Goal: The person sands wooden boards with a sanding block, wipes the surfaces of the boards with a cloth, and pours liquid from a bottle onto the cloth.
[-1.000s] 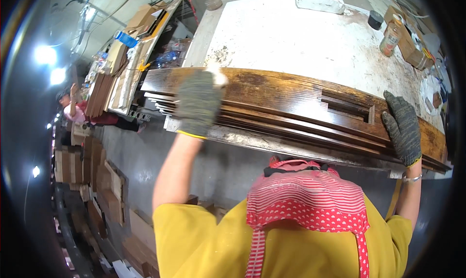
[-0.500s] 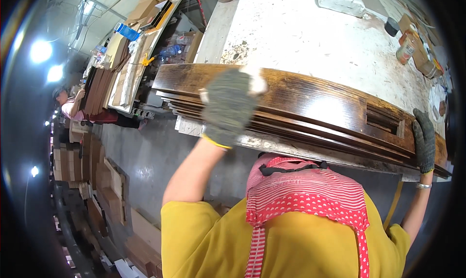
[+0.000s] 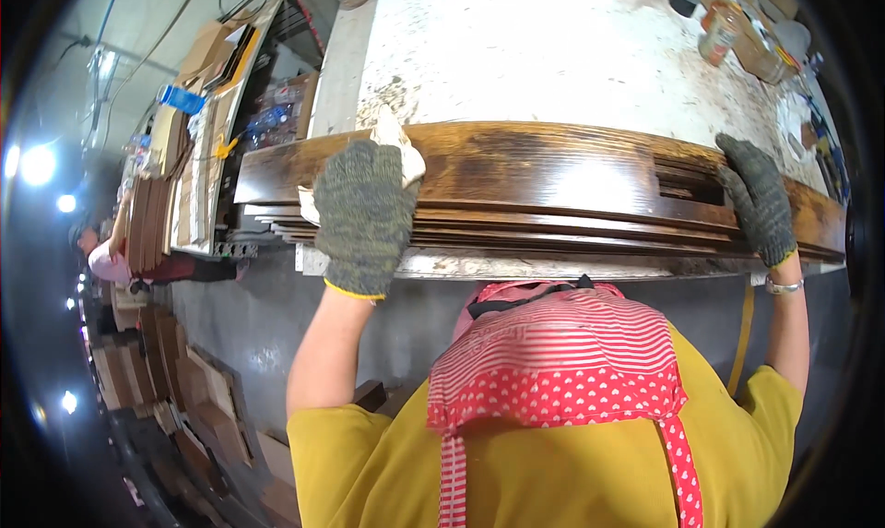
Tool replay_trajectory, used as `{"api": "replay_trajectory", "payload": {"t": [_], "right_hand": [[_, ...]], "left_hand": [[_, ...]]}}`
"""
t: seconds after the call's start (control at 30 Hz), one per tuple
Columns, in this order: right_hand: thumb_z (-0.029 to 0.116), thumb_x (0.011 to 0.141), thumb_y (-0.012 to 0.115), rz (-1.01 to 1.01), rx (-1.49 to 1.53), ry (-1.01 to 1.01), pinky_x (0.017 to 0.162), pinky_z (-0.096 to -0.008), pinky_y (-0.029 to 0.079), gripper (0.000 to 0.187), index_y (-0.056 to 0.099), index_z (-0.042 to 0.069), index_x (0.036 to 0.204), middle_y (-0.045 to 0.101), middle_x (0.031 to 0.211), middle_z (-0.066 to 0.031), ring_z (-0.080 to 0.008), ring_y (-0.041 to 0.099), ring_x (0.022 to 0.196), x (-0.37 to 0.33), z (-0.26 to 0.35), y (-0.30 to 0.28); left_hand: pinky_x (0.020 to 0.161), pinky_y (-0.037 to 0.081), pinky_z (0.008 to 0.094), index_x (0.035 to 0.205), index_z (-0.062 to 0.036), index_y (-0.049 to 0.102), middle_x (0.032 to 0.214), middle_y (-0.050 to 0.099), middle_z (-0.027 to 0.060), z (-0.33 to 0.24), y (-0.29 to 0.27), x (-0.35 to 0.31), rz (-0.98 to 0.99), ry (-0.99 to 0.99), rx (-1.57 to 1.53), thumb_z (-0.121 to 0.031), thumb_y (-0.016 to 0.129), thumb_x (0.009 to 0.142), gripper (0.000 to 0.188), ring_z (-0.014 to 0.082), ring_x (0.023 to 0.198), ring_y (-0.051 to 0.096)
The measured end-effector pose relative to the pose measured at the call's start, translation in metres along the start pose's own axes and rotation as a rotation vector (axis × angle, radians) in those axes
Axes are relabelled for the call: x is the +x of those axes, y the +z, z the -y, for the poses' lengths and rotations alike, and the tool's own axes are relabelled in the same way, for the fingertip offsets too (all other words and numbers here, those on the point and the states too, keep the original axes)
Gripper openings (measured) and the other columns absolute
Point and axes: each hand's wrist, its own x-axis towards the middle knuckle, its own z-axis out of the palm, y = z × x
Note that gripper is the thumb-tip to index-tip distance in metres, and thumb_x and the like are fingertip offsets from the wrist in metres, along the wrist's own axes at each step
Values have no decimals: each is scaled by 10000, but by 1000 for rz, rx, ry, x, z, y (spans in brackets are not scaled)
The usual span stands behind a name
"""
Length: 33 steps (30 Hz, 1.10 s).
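My left hand [image 3: 364, 219], in a dark grey-green knit glove with a yellow cuff, is closed around a crumpled off-white cloth [image 3: 396, 148]. It presses the cloth against the face of a long, glossy brown wooden board [image 3: 535, 164]. Under that board, several similar boards [image 3: 479, 226] lie stacked, their edges towards me. A rectangular slot [image 3: 690, 185] is cut near the board's right end. Just right of the slot, my gloved right hand [image 3: 761, 201] lies on the board, fingers stretched towards its far edge and thumb apart. The palms of both hands are hidden.
The boards lie along the near edge of a stained white worktable [image 3: 516, 58]. A bottle [image 3: 719, 35] and a dark cup [image 3: 683, 0] stand at the far right. Leftward, a person [image 3: 111, 251] is beside a shelf holding brown panels [image 3: 147, 224]. Cardboard [image 3: 217, 399] stands on the floor, lower left.
My left hand has swept left along the board with the cloth and is no longer blurred. My right hand stays beside the slot. The whole view has shifted somewhat.
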Motion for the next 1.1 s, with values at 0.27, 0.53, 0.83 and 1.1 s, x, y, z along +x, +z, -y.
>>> {"api": "replay_trajectory", "payload": {"t": [0.27,0.53,0.83,1.1], "right_hand": [[228,926,607,-44,-32,-37,997,-425,422,361,622,71,1251,649,1181,-164,-343,571,1127,4,6,5],[241,942,587,-75,-63,-36,1003,-441,415,361,616,70,1259,643,1178,-176,-354,566,1134,-3,-2,6],[269,915,619,-90,-32,-100,1016,-426,403,410,599,71,1274,622,1210,-182,-343,554,1149,13,17,7],[210,943,600,-72,9,23,1067,-403,389,370,608,79,1289,622,1273,-131,-305,534,1207,10,44,26]], "left_hand": [[1117,266,528,1348,-83,522,1379,476,181,-133,20,-9,-338,335,-180,-250,602,868,515,375,1313,416],[871,453,478,1131,-2,585,1087,604,175,-96,21,2,-453,239,-67,-275,658,856,394,349,996,566],[875,484,485,1142,-73,618,1104,621,196,50,12,-9,24,-42,-42,-349,549,958,339,365,954,620],[928,443,483,1189,-6,569,1148,589,199,52,32,-13,-421,233,20,-320,661,850,471,344,1077,570]]}}
